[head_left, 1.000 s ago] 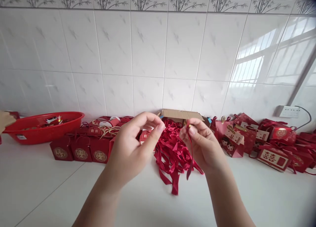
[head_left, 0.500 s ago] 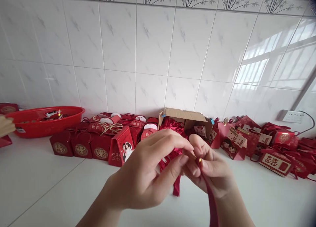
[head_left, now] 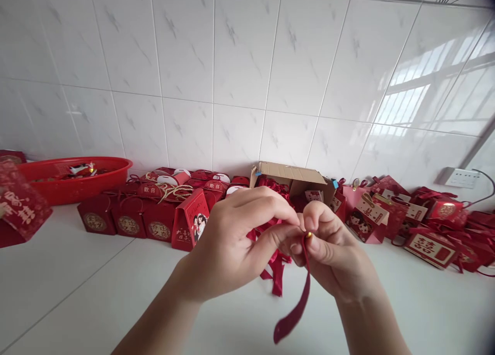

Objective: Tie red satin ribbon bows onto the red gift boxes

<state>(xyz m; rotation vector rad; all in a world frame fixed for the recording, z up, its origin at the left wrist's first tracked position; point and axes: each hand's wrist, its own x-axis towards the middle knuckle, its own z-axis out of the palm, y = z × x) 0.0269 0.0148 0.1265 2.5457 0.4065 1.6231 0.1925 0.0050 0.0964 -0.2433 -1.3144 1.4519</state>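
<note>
Pinching limp satin ribbon (head_left: 297, 303), left hand (head_left: 232, 241), right hand (head_left: 334, 254), both grips pressed tight.

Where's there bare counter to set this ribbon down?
Bare counter front left, between the row of red boxes and the near edge, and front right, before the tumbled boxes. Crowded along the wall: red basin, cardboard box, ribbon pile. The ribbon hangs from your left hand and right hand.

One head-worn camera looks forward and down (close over the left hand (head_left: 228, 241) and right hand (head_left: 334, 254)) across the counter (head_left: 77, 293) to the tiled wall (head_left: 232, 61).
</note>
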